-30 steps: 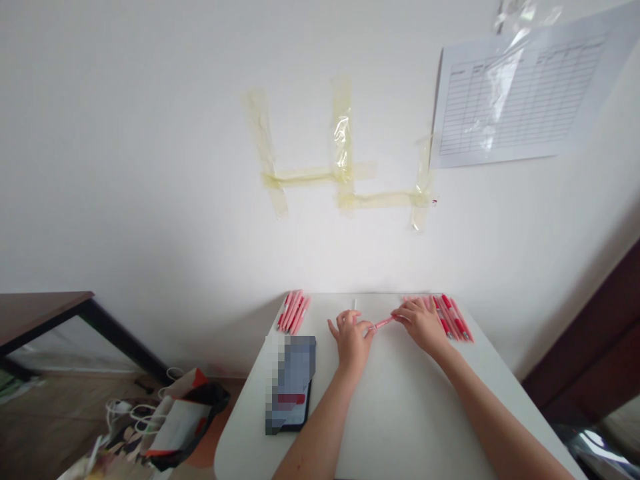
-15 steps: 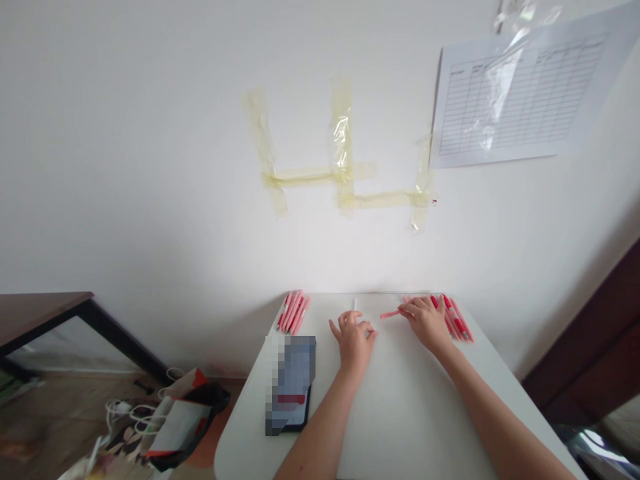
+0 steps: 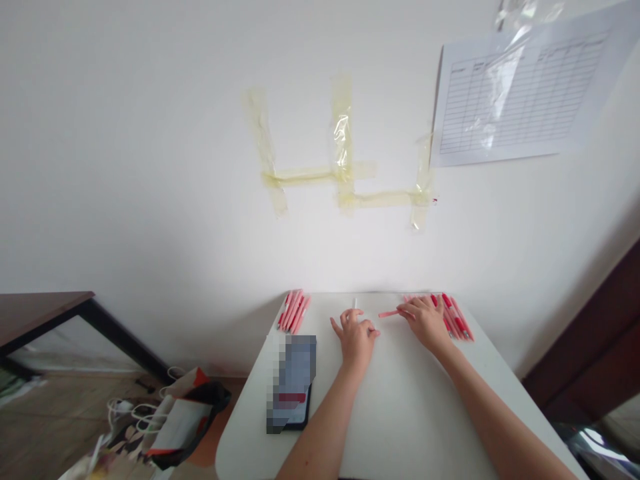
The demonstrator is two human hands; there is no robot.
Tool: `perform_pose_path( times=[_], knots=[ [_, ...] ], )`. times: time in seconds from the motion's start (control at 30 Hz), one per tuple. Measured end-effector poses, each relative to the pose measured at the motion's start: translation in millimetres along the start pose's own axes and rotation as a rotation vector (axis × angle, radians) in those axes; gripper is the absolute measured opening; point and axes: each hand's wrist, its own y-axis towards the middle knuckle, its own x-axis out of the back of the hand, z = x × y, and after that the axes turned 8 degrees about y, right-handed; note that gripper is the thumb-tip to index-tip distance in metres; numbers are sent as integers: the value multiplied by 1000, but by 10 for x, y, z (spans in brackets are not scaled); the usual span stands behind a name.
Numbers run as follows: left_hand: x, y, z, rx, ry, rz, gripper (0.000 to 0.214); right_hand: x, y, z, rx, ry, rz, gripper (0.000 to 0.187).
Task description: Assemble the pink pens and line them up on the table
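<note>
My right hand [image 3: 424, 321] pinches a slim pink pen part [image 3: 388, 314] that points left over the white table [image 3: 400, 407]. Under and beside that hand lies a row of pink and red pens [image 3: 457, 320]. My left hand [image 3: 357, 339] hovers near the table's middle, thumb and index finger pressed together and the other fingers bent and spread. What that pinch holds, if anything, is too small to tell. Just beyond its fingertips is a thin whitish stick [image 3: 355, 303]. A bundle of pink pens [image 3: 294, 311] rests at the far left corner.
A phone [image 3: 295, 383] with a blurred screen lies left of my left forearm. The white wall [image 3: 175, 167] rises behind the table, with yellowed tape [image 3: 343, 147] and a printed sheet [image 3: 520, 100]. Bags and cables [image 3: 175, 420] are on the floor at left, near a brown table [image 3: 45, 313].
Both hands stay almost in place. The pink pen part in my right hand has tilted and shifted slightly left; my left hand has moved a touch to the right.
</note>
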Motion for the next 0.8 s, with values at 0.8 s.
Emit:
perform_pose_path(
  times=[0.8],
  knots=[
    [4,14,-6,6,-1,-3,12,45,6,5,-41,18,38,29]
  ],
)
